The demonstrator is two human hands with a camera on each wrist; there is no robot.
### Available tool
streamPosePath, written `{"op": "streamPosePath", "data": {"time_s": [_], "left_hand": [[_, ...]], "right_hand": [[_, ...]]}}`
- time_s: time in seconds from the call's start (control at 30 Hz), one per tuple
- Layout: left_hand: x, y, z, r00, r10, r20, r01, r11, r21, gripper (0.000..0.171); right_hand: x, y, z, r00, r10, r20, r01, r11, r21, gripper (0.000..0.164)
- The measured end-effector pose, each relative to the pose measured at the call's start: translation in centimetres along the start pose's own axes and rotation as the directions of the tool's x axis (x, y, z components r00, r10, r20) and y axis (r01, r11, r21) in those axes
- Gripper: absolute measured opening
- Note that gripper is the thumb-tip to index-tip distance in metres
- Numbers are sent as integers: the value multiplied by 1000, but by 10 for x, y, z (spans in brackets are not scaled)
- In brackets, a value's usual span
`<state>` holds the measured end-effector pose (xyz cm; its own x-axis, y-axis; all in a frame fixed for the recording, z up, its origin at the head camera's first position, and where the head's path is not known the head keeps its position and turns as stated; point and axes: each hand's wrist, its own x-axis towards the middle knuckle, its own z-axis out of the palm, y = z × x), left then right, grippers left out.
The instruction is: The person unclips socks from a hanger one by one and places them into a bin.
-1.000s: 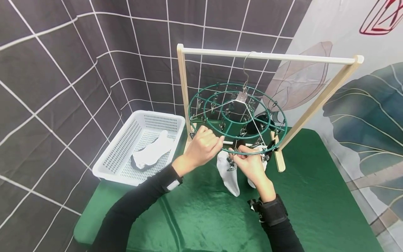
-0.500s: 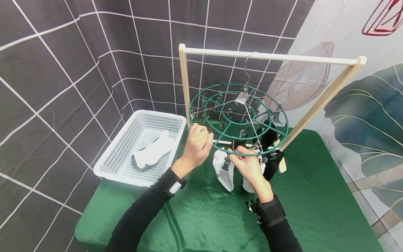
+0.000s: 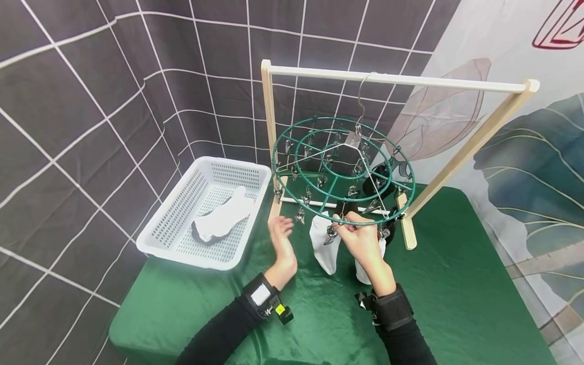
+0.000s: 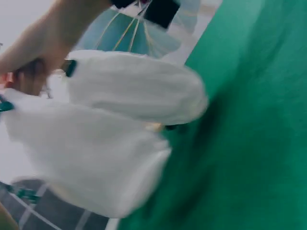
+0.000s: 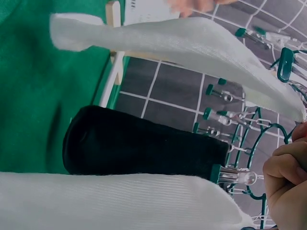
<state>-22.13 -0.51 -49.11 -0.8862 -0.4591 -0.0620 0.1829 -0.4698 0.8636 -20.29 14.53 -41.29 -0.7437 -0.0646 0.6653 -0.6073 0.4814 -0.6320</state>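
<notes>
A round green clip hanger (image 3: pixel 333 190) hangs by its metal hook from a white bar. My right hand (image 3: pixel 362 238) grips its near rim with curled fingers; the exact contact is partly hidden. Beside that hand a white sock (image 3: pixel 325 248) hangs down. Another white sock (image 3: pixel 363 268) shows below the hand. A black sock (image 5: pixel 144 143) hangs between the white ones in the right wrist view, held by a metal clip (image 5: pixel 235 175). My left hand (image 3: pixel 283 246) is off the hanger, below its left rim, with fingers extended and nothing in them.
A white perforated basket (image 3: pixel 150 243) stands on the left, with a white sock (image 3: pixel 228 215) having a dark part inside. The wooden stand (image 3: pixel 474 144) rises from the green-covered table (image 3: pixel 292 324). A dark gridded cloth (image 3: pixel 219 61) hangs behind.
My left hand has let go of the hanger's left rim and dropped down, its fingers opening. The hanger turned slightly back and forth. My right hand has stayed at the near rim.
</notes>
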Motion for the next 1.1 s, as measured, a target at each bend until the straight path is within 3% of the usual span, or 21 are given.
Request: {"op": "streamPosePath", "data": {"time_s": [0.07,0.1,0.2,0.27,0.33,0.43,0.57,0.67,0.77,1.1], "left_hand": [[-5,-11,-3,989,-69,128,62,996,58,36],[-8,-14,-4,975,-101,196,84,992,92,41],[-14,-18,-6,912,-187,366,129,976,178,56],[-17,-19,-7,873,-226,432,143,966,216,59],[-20,-21,-8,845,-237,480,135,962,237,57],[-24,-20,-9,822,-190,537,66,968,241,47],[-30,-11,-7,807,-88,584,-48,976,214,36],[-34,2,-3,813,-36,582,-116,968,222,32],[-38,13,-1,817,-12,577,-162,954,250,31],[-36,23,0,828,23,560,-259,902,345,25]], "right_hand": [[0,-1,1,1000,-6,-10,6,1000,14,40],[-1,5,3,1000,-12,-12,12,1000,16,40],[-5,21,7,1000,-6,-22,6,1000,0,42],[-6,23,8,999,-10,-38,8,999,-34,42],[-6,25,8,998,-11,-58,8,998,-57,43],[-6,27,8,995,-38,-88,31,996,-83,43],[-6,30,9,992,-68,-110,58,994,-88,42],[-7,30,9,989,-82,-124,73,994,-80,42],[-7,28,9,987,-93,-134,83,993,-78,43],[-3,4,6,975,-129,-180,120,991,-63,42]]}}
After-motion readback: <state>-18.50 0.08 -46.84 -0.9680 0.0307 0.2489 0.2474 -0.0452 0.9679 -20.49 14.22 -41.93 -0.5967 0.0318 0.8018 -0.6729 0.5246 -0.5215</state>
